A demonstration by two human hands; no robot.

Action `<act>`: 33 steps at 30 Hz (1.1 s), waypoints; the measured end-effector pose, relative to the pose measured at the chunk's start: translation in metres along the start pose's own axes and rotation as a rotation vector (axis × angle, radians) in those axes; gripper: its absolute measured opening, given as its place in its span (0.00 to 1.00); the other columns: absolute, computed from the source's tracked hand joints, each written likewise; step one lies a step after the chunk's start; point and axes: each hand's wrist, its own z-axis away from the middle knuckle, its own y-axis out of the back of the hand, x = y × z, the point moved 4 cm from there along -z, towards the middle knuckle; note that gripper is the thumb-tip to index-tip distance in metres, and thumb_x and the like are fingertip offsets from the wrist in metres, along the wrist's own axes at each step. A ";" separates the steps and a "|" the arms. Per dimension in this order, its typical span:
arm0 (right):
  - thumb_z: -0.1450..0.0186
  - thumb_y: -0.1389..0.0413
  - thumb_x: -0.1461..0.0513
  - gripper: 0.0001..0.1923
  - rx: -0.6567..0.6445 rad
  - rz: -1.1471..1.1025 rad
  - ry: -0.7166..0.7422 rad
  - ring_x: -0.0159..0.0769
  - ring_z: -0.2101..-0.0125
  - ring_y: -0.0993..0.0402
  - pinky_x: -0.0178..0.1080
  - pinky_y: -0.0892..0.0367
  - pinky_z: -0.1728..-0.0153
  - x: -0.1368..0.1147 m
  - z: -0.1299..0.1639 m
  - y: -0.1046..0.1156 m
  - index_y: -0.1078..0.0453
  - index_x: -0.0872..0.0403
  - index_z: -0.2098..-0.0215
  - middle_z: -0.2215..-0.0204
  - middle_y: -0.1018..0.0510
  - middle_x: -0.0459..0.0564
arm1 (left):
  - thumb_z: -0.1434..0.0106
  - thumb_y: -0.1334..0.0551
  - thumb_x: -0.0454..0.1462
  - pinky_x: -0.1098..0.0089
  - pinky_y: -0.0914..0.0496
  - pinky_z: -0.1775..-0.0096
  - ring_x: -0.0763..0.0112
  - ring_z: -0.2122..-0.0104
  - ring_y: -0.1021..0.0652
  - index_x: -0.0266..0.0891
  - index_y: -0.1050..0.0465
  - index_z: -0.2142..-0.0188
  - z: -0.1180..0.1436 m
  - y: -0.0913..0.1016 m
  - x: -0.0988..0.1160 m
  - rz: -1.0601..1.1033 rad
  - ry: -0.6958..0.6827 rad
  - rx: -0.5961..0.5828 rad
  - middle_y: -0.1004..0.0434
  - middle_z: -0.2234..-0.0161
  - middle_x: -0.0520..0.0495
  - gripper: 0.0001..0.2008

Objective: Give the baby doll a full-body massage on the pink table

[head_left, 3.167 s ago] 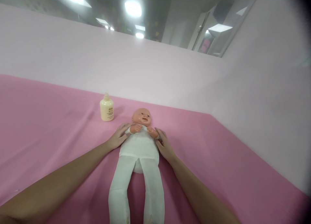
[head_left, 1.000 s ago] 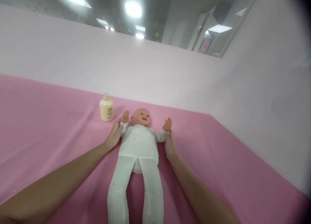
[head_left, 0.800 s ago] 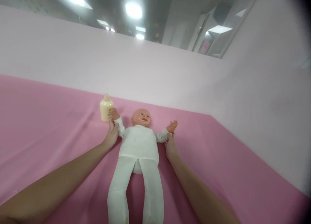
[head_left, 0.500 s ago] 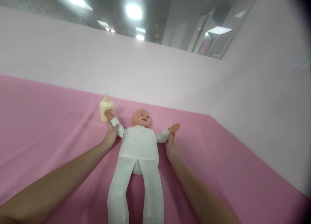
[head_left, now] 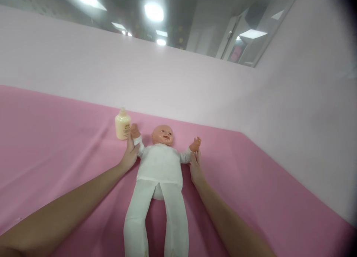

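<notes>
In the head view, the doll [head_left: 159, 164] lay on its back on a pink cover [head_left: 251, 182], legs toward the person, an arrangement that seemed to suit reaching both sides at once. The left hand [head_left: 130, 153] and right hand [head_left: 196, 167] gripped the doll's sleeved forearms [head_left: 184, 155], apparently to hold them outspread (how firmly, I could not tell). A bottle [head_left: 122, 126] stood upright past the doll's left-hand-side forearm, perhaps placed for easy reach.
</notes>
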 end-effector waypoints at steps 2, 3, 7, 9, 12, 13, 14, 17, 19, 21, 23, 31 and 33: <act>0.30 0.56 0.47 0.33 0.009 -0.022 -0.035 0.41 0.32 0.49 0.53 0.42 0.36 -0.004 0.001 0.000 0.60 0.37 0.29 0.30 0.50 0.42 | 0.32 0.48 0.44 0.57 0.55 0.31 0.66 0.31 0.51 0.51 0.62 0.30 0.002 -0.001 0.004 -0.058 -0.051 -0.014 0.51 0.31 0.47 0.35; 0.30 0.56 0.47 0.33 0.005 -0.031 -0.040 0.40 0.32 0.50 0.53 0.43 0.35 -0.006 0.001 -0.001 0.60 0.36 0.29 0.30 0.51 0.41 | 0.32 0.48 0.43 0.56 0.56 0.31 0.64 0.31 0.50 0.50 0.61 0.30 0.003 -0.001 0.006 -0.087 -0.077 -0.018 0.50 0.32 0.45 0.34; 0.30 0.54 0.48 0.33 -0.034 -0.028 -0.012 0.37 0.31 0.54 0.51 0.53 0.31 -0.023 0.005 -0.005 0.57 0.39 0.29 0.30 0.50 0.41 | 0.31 0.49 0.41 0.51 0.53 0.33 0.59 0.33 0.46 0.48 0.56 0.30 0.008 -0.004 0.017 -0.192 -0.142 -0.078 0.46 0.34 0.43 0.32; 0.30 0.53 0.48 0.33 -0.078 -0.018 -0.003 0.38 0.31 0.54 0.50 0.54 0.31 -0.031 0.007 -0.008 0.54 0.41 0.30 0.31 0.47 0.42 | 0.31 0.50 0.41 0.49 0.51 0.33 0.58 0.34 0.46 0.48 0.54 0.30 0.010 -0.006 0.020 -0.231 -0.153 -0.115 0.46 0.35 0.43 0.30; 0.30 0.52 0.50 0.30 -0.167 0.014 0.014 0.40 0.32 0.49 0.51 0.50 0.32 -0.040 0.010 -0.011 0.49 0.41 0.31 0.33 0.43 0.45 | 0.30 0.51 0.41 0.49 0.50 0.33 0.58 0.34 0.45 0.49 0.51 0.31 0.011 -0.007 0.023 -0.261 -0.174 -0.136 0.46 0.36 0.44 0.29; 0.30 0.52 0.51 0.29 -0.183 0.036 0.015 0.41 0.33 0.47 0.52 0.49 0.33 -0.040 0.010 -0.012 0.47 0.41 0.32 0.33 0.42 0.45 | 0.30 0.51 0.41 0.49 0.50 0.34 0.58 0.34 0.45 0.49 0.50 0.31 0.011 -0.007 0.023 -0.264 -0.179 -0.139 0.45 0.36 0.44 0.28; 0.30 0.52 0.52 0.28 -0.189 0.063 0.015 0.41 0.34 0.46 0.52 0.48 0.33 -0.040 0.010 -0.012 0.45 0.41 0.33 0.34 0.40 0.46 | 0.30 0.51 0.40 0.50 0.49 0.34 0.58 0.35 0.45 0.49 0.50 0.32 0.011 -0.007 0.023 -0.266 -0.180 -0.140 0.45 0.37 0.44 0.28; 0.31 0.53 0.56 0.26 -0.185 0.139 0.016 0.40 0.36 0.43 0.51 0.45 0.35 -0.035 0.010 -0.011 0.41 0.41 0.36 0.37 0.38 0.47 | 0.32 0.50 0.37 0.50 0.48 0.34 0.58 0.36 0.43 0.48 0.44 0.33 0.010 -0.008 0.020 -0.289 -0.154 -0.163 0.44 0.38 0.44 0.27; 0.33 0.52 0.58 0.24 -0.221 0.196 0.043 0.40 0.38 0.41 0.49 0.41 0.37 -0.033 0.010 -0.014 0.36 0.42 0.39 0.39 0.36 0.48 | 0.34 0.51 0.33 0.49 0.48 0.35 0.59 0.38 0.40 0.49 0.37 0.37 0.011 -0.012 0.018 -0.331 -0.147 -0.225 0.41 0.40 0.44 0.27; 0.34 0.52 0.60 0.23 -0.261 0.252 0.076 0.39 0.40 0.39 0.47 0.40 0.38 -0.032 0.010 -0.017 0.32 0.43 0.42 0.42 0.35 0.49 | 0.36 0.53 0.29 0.49 0.47 0.35 0.60 0.40 0.38 0.50 0.32 0.40 0.012 -0.015 0.018 -0.369 -0.162 -0.291 0.37 0.42 0.46 0.29; 0.36 0.51 0.61 0.22 -0.272 0.278 0.094 0.39 0.41 0.39 0.46 0.38 0.39 -0.032 0.009 -0.018 0.30 0.43 0.44 0.44 0.34 0.50 | 0.38 0.53 0.27 0.49 0.47 0.35 0.61 0.41 0.36 0.52 0.31 0.41 0.013 -0.018 0.020 -0.381 -0.181 -0.321 0.34 0.43 0.47 0.31; 0.37 0.49 0.62 0.22 -0.244 0.239 0.104 0.39 0.43 0.37 0.45 0.35 0.42 -0.032 0.009 -0.018 0.28 0.43 0.46 0.46 0.33 0.49 | 0.33 0.50 0.37 0.49 0.47 0.35 0.58 0.41 0.37 0.52 0.32 0.40 0.015 -0.017 0.028 -0.359 -0.161 -0.344 0.34 0.43 0.46 0.24; 0.37 0.50 0.62 0.23 -0.250 0.243 0.091 0.39 0.43 0.37 0.45 0.35 0.42 -0.032 0.010 -0.018 0.29 0.42 0.45 0.46 0.33 0.49 | 0.31 0.50 0.39 0.49 0.48 0.35 0.58 0.41 0.37 0.53 0.33 0.39 0.015 -0.017 0.028 -0.357 -0.153 -0.346 0.34 0.43 0.46 0.23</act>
